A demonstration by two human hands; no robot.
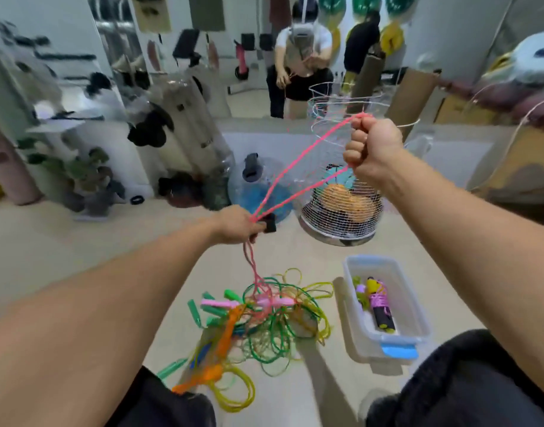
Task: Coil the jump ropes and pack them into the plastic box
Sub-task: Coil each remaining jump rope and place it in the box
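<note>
A pink jump rope (298, 180) stretches in doubled strands between my two hands. My right hand (372, 143) is raised and fisted around its looped end. My left hand (238, 224) is lower, gripping the strands together with a black handle. From there the pink rope drops into a tangled pile of jump ropes (264, 322) on the floor, green, yellow, orange and pink. The clear plastic box (353, 303) with a blue latch stands on the floor at right, with a coiled purple rope with yellow-black handles (380, 306) inside.
A wire basket (338, 211) holding an orange ball stands behind the box. A clear water jug (255, 183) and a plant (79, 177) sit at the back left. A mirror (264, 41) shows a person. My dark-clothed knees frame the bottom corners.
</note>
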